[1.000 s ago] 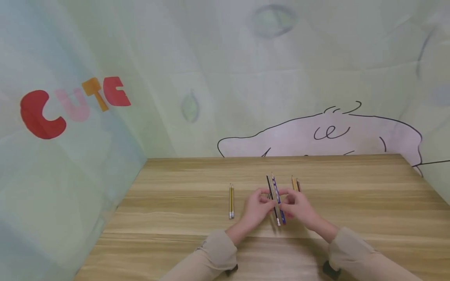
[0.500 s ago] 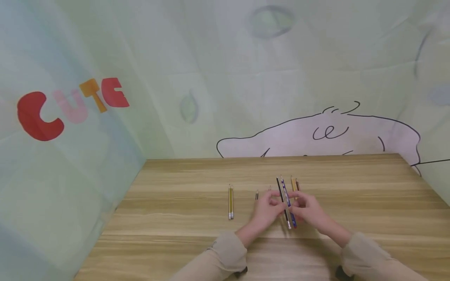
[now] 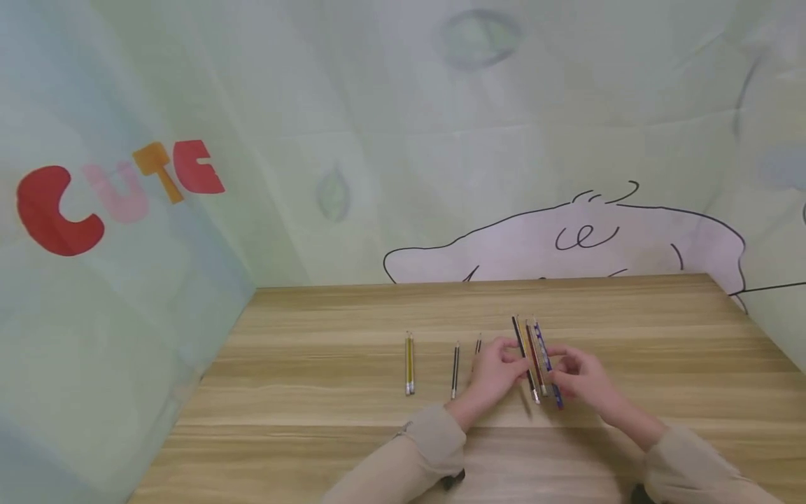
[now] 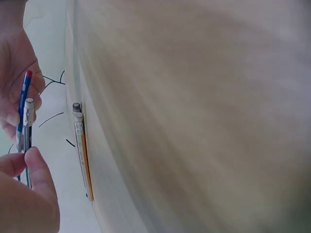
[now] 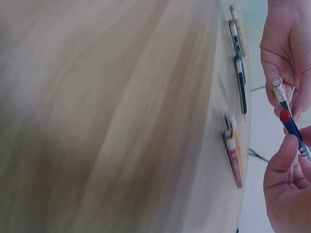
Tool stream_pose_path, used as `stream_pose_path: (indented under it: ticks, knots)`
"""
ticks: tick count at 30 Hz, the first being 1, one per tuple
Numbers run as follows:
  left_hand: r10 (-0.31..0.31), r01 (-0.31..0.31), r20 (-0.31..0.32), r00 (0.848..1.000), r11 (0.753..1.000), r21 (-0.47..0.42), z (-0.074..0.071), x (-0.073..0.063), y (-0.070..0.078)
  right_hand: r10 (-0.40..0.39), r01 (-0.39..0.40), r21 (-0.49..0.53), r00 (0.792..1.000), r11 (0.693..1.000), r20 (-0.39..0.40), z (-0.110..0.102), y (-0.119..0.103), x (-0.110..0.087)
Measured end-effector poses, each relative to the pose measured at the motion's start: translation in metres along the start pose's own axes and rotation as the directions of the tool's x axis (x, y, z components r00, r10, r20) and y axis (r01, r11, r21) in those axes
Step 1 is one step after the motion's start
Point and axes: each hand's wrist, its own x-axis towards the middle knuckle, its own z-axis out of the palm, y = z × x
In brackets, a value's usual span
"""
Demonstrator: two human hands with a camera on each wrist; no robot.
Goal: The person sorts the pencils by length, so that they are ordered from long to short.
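My left hand (image 3: 500,371) pinches a black pencil (image 3: 534,393) by its middle, white eraser end toward me. A blue patterned pencil (image 3: 557,399) with a red end is pinched in my right hand (image 3: 582,381). Both pencils are tilted and held above the table, a small gap between them. Behind that gap lie a dark red pencil (image 3: 534,350) and a yellow pencil (image 3: 521,329), the latter partly hidden. In the right wrist view, the red end of the blue pencil (image 5: 285,115) overlaps the white-tipped pencil (image 5: 278,85) in the other hand.
Two yellow pencils (image 3: 409,364) lie side by side on the wooden table (image 3: 315,399) at left. A black pencil (image 3: 455,371) lies nearer the left hand, and another dark pencil (image 3: 478,343) is partly covered by it. A printed curtain (image 3: 302,175) borders the table's back and left.
Both hands have moved right with their pencils, over the yellow and dark red pair. The two held pencils now stand farther apart. Dark pencils on the table have come into sight at left.
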Motion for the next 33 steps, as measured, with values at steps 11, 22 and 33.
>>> stream_pose_path:
  ticks: [11, 22, 33]
  knots:
    - [-0.06, 0.06, 0.016, 0.998, 0.998, 0.013, 0.02, 0.013, 0.004, -0.026, 0.024, -0.032, 0.998, 0.999, -0.052, -0.016, 0.012, -0.004]
    - [-0.072, 0.082, -0.069, 0.995, 0.984, 0.156, 0.033, 0.028, 0.006, 0.039, -0.043, -0.045, 0.995, 0.998, -0.088, -0.023, 0.017, -0.004]
    - [-0.028, 0.069, -0.113, 0.993, 0.925, 0.373, 0.039, 0.036, 0.006, 0.051, -0.054, -0.043, 0.995, 0.998, -0.084, -0.026, 0.02, -0.005]
